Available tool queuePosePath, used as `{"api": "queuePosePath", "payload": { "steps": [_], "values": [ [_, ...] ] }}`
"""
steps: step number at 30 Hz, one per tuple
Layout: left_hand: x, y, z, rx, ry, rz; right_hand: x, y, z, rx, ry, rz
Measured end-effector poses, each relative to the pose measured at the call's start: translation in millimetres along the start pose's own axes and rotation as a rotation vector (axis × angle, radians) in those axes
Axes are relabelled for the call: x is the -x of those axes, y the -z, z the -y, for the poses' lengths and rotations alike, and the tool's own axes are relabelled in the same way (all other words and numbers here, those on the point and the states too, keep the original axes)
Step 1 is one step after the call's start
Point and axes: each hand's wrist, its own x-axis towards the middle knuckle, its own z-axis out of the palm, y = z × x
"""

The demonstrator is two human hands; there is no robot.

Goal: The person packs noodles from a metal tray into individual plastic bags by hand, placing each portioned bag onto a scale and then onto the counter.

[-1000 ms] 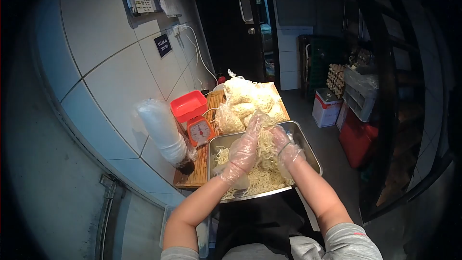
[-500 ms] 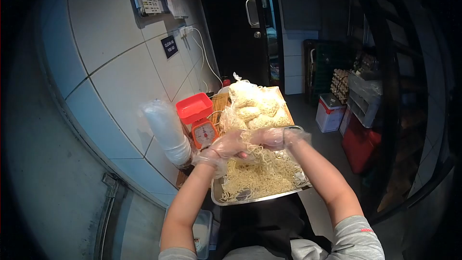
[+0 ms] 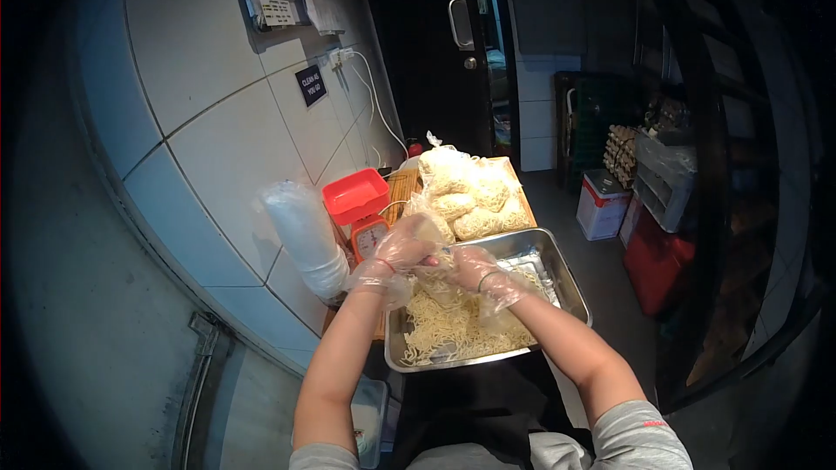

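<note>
Both my hands wear loose clear plastic gloves and meet above the near part of a metal tray (image 3: 570, 283). My left hand (image 3: 402, 248) is closed, seemingly on a clear plastic bag (image 3: 441, 280) with noodles showing through; glove and bag are hard to tell apart. My right hand (image 3: 475, 268) is curled close against the left, with pale noodles at its fingertips, which are partly hidden. Loose yellow noodles (image 3: 453, 326) cover the tray's left and near part. Beyond the tray lie several filled, clear bags of noodles (image 3: 461, 191).
An orange dial scale (image 3: 369, 237) with a red pan (image 3: 355, 197) stands left of the tray. Beside it is a roll of clear plastic bags (image 3: 300, 235) near the tiled wall. Egg trays (image 3: 620, 157), a white box (image 3: 603, 204) and a red container (image 3: 657, 265) stand at right.
The right hand has moved left and down, baring the tray's right side. The noodles that hung between the hands are now mostly hidden, lower, in or behind clear plastic.
</note>
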Motion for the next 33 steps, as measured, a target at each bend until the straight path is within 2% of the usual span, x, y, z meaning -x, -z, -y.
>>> {"api": "queuePosePath", "payload": {
  "steps": [2,3,5,6,7,8,9,11,13,15,18,21,22,24,25,28,29,32,33],
  "values": [
    [-3.2,31.6,14.7,-0.020,0.020,0.012,-9.2,17.3,-5.5,0.120,0.121,0.111],
    [-2.7,49.6,22.8,-0.053,0.041,0.041,7.9,41.1,8.1,-0.021,0.158,0.128],
    [6.7,57.2,39.9,0.000,0.101,0.037,3.5,36.0,-2.8,-0.007,0.143,0.237],
    [15.5,50.4,39.2,0.013,0.070,0.019,2.0,29.7,-7.2,-0.003,0.133,0.294],
    [26.5,38.1,32.0,0.024,0.038,0.001,3.3,23.7,-7.0,0.164,0.200,0.226],
    [33.6,30.0,29.8,0.036,0.004,-0.017,2.8,21.5,-7.0,0.172,0.199,0.217],
    [22.2,32.3,57.4,0.140,-0.145,0.085,3.7,22.9,-4.1,0.184,0.199,0.205],
    [1.8,17.9,80.3,-0.378,-0.492,0.087,10.4,32.9,7.2,0.183,0.205,0.163],
    [2.1,-8.5,72.5,-0.732,-0.576,0.065,22.8,48.5,22.4,0.155,0.213,0.100],
    [9.0,-29.7,52.9,-0.916,-0.411,0.020,18.5,44.4,15.9,0.240,0.207,0.120],
    [8.0,-33.7,38.1,-1.046,-0.387,0.047,25.4,45.6,6.1,0.315,0.207,0.125],
    [-4.6,-28.3,52.4,-1.061,-0.319,-0.005,44.4,70.6,15.5,0.280,0.114,0.209],
    [-9.9,-19.4,64.4,-0.942,-0.298,-0.003,50.0,82.1,20.9,0.256,0.069,0.251],
    [-20.5,3.8,82.5,-0.705,-0.270,-0.002,54.6,98.5,8.2,0.171,0.006,0.202],
    [-2.2,5.9,59.9,-0.802,-0.315,-0.071,57.6,102.8,-0.9,0.121,-0.024,0.179],
    [1.9,29.0,31.6,-0.514,0.001,0.167,44.2,79.6,-36.9,0.251,-0.023,0.257],
    [-3.0,38.9,35.3,-0.202,-0.031,0.222,50.3,79.3,-37.4,0.254,-0.117,0.324],
    [0.3,47.6,13.5,-0.445,0.040,0.267,30.0,21.2,-76.6,0.131,-0.120,0.461],
    [-1.7,48.5,14.5,-0.424,0.003,0.362,25.9,-0.1,-86.9,0.157,-0.106,0.496]
  ]
}}
